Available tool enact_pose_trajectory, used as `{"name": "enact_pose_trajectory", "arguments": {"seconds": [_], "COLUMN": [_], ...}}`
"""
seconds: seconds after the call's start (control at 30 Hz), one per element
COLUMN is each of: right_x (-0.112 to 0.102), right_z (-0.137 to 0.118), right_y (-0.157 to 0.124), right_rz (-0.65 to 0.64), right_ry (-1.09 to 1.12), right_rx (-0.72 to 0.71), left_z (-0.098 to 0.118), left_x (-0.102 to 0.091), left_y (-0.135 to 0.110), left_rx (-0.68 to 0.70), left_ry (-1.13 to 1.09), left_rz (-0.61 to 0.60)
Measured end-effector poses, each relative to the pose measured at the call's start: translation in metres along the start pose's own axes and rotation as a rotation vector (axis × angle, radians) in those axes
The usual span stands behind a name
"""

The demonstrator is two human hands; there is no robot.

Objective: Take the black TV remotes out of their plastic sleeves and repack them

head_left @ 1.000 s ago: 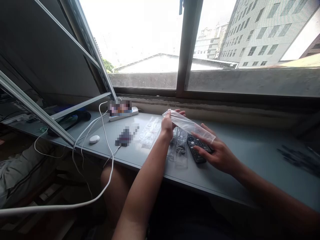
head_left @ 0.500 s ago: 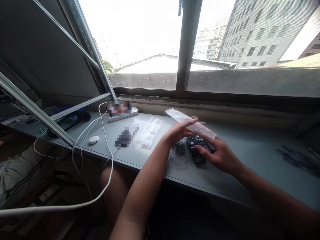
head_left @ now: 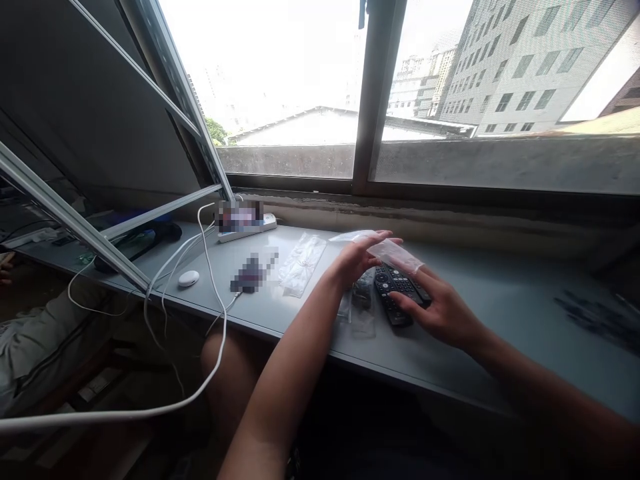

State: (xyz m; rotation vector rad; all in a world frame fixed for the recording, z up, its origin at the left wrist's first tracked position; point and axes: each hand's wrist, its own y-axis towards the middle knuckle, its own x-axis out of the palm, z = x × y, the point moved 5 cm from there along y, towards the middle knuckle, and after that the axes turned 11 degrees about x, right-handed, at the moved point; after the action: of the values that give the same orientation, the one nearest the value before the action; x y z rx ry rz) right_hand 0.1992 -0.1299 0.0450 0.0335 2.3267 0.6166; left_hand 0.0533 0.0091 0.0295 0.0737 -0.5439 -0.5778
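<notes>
A black remote control [head_left: 395,295] lies on the grey sill table [head_left: 500,320] with my right hand [head_left: 440,310] wrapped round its near end. A clear plastic sleeve [head_left: 387,250] hangs just above the remote's far end. My left hand [head_left: 363,257] is stretched out flat with its fingers against the sleeve. Under my left hand lie more bagged remotes [head_left: 361,300].
A flat clear bag [head_left: 303,263] lies to the left. Further left are a white power strip [head_left: 245,223], white cables [head_left: 200,267], a small white round device [head_left: 189,279] and a dark device [head_left: 150,233]. A slanted metal frame [head_left: 75,220] crosses the left. Another person's clothing [head_left: 30,347] shows at lower left.
My left hand let go of the sleeve's far end, opened and moved right along the sleeve. The sleeve dropped lower, toward the remote. My right hand shifted onto the remote.
</notes>
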Motion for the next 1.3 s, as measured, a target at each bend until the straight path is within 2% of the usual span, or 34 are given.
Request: {"name": "enact_pose_trajectory", "arguments": {"seconds": [0.23, 0.4, 0.47, 0.73, 0.9, 1.0, 1.17, 1.3], "right_x": [-0.001, -0.001, -0.001, -0.001, -0.001, -0.001, -0.002, -0.004], "right_z": [-0.004, -0.004, -0.004, -0.003, -0.005, -0.006, -0.008, -0.009], "right_y": [0.000, 0.000, 0.000, -0.002, -0.003, -0.003, -0.003, -0.002], "right_rz": [-0.008, 0.003, 0.005, -0.007, -0.022, -0.021, -0.012, 0.006], "right_ry": [0.022, 0.036, 0.036, 0.065, 0.069, 0.070, 0.061, 0.063], "right_rx": [-0.018, -0.021, -0.021, -0.012, -0.042, -0.051, -0.055, -0.057], "left_z": [0.004, 0.005, 0.008, 0.021, 0.030, 0.028, 0.019, 0.019], "left_x": [-0.005, 0.002, 0.001, -0.036, -0.050, -0.045, -0.025, -0.016], "left_y": [0.001, -0.003, -0.003, 0.004, 0.003, 0.003, 0.001, -0.002], "left_rx": [0.083, 0.056, 0.086, 0.241, 0.328, 0.297, 0.185, 0.167], "left_ry": [-0.037, -0.033, -0.057, -0.233, -0.260, -0.262, -0.207, -0.158], "left_rz": [0.100, 0.020, 0.045, 0.419, 0.530, 0.493, 0.322, 0.250]}}
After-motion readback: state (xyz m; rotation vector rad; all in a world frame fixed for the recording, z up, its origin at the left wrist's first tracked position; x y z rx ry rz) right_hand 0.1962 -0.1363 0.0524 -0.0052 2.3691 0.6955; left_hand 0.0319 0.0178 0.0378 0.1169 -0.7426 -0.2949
